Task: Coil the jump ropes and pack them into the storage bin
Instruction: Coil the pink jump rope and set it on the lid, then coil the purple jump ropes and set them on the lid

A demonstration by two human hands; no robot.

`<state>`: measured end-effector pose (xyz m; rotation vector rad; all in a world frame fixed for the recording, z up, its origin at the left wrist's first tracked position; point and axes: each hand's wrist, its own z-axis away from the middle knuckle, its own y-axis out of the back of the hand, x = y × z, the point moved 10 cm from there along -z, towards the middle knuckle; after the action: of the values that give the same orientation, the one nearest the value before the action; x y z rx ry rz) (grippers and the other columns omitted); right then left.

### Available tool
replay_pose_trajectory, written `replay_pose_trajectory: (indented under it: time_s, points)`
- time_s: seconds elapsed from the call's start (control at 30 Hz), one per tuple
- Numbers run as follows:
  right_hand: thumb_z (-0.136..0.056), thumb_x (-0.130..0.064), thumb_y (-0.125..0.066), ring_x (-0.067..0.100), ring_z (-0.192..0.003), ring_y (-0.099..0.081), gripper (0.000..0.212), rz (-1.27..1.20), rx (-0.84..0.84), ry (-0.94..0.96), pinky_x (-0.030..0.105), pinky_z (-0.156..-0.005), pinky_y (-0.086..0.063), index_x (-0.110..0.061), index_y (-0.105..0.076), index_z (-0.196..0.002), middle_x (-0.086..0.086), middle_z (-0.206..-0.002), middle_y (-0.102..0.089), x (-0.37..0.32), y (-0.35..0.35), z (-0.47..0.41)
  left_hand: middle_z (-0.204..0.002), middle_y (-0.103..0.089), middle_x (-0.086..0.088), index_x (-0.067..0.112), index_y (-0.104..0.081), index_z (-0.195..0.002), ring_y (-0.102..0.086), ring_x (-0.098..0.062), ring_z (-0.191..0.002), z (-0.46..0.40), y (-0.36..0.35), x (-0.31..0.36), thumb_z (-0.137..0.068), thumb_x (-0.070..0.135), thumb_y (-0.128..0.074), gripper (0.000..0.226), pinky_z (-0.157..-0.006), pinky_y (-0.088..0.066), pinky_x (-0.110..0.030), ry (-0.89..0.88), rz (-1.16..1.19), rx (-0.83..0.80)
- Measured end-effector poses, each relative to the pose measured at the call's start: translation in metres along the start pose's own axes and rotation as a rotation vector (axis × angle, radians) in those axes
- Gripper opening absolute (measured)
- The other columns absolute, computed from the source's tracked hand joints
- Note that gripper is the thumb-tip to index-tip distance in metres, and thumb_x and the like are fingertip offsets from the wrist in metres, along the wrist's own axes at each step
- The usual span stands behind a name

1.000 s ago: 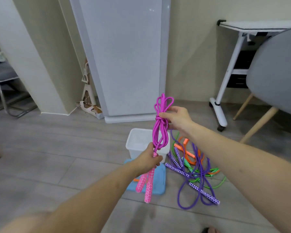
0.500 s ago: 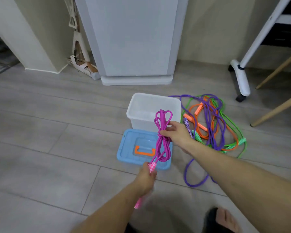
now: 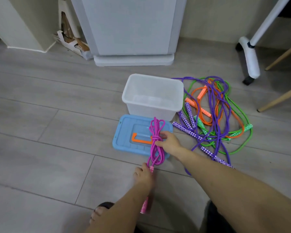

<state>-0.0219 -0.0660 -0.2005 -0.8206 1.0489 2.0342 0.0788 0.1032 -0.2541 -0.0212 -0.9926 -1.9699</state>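
Coiled pink jump rope (image 3: pixel 155 142) held over the blue lid (image 3: pixel 124 140), near side of the white storage bin (image 3: pixel 152 96). Right hand (image 3: pixel 168 142) pinches the wrap at mid-coil; left hand (image 3: pixel 144 175) grips the pink handles (image 3: pixel 145 206) nearer the camera. Purple, orange and green ropes (image 3: pixel 215 111) lie tangled on the floor, right of the bin.

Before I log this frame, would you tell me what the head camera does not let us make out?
- Pink rope handles: mostly hidden by the left hand and forearm, which grip them; the low end is blurred.
- Right hand fingertips: hidden behind the rope's knot.
- Storage bin floor: hazy through the translucent plastic; no rope shows inside.
- Tangled pile: which cord joins which handle cannot be traced.
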Motion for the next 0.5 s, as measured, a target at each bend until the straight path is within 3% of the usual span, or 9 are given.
replay_pose_trajectory:
  time_s: [0.13, 0.3, 0.5]
  points:
    - [-0.08, -0.001, -0.077, 0.03, -0.1, -0.069, 0.034, 0.169, 0.034, 0.027, 0.044, -0.092, -0.056, -0.008, -0.071, -0.113, 0.009, -0.102, -0.072, 0.013, 0.001, 0.007, -0.138, -0.041, -0.021, 0.012, -0.034, -0.144, -0.042, -0.041, -0.129, 0.0, -0.002, 0.005, -0.101, 0.032, -0.045, 0.048, -0.109, -0.032, -0.039, -0.034, -0.042, -0.033]
    - [-0.085, -0.006, -0.076, 0.019, -0.093, -0.063, 0.04, 0.221, 0.041, 0.0, 0.024, -0.081, -0.049, -0.01, -0.069, -0.124, 0.007, -0.104, -0.069, 0.021, 0.009, 0.012, -0.131, -0.045, -0.019, 0.012, -0.044, -0.134, -0.046, -0.039, -0.122, 0.003, 0.01, 0.008, -0.098, 0.029, -0.053, 0.04, -0.105, -0.039, -0.04, -0.078, -0.012, -0.016]
    - [-0.088, -0.009, -0.074, 0.021, -0.09, -0.064, 0.035, 0.159, 0.067, 0.015, 0.028, -0.084, -0.05, -0.013, -0.067, -0.121, 0.004, -0.095, -0.065, 0.023, 0.032, 0.022, -0.135, -0.047, -0.022, 0.007, -0.039, -0.146, -0.048, -0.037, -0.124, 0.008, 0.045, 0.034, -0.103, 0.025, -0.047, 0.047, -0.108, -0.036, -0.038, -0.207, 0.021, 0.104]
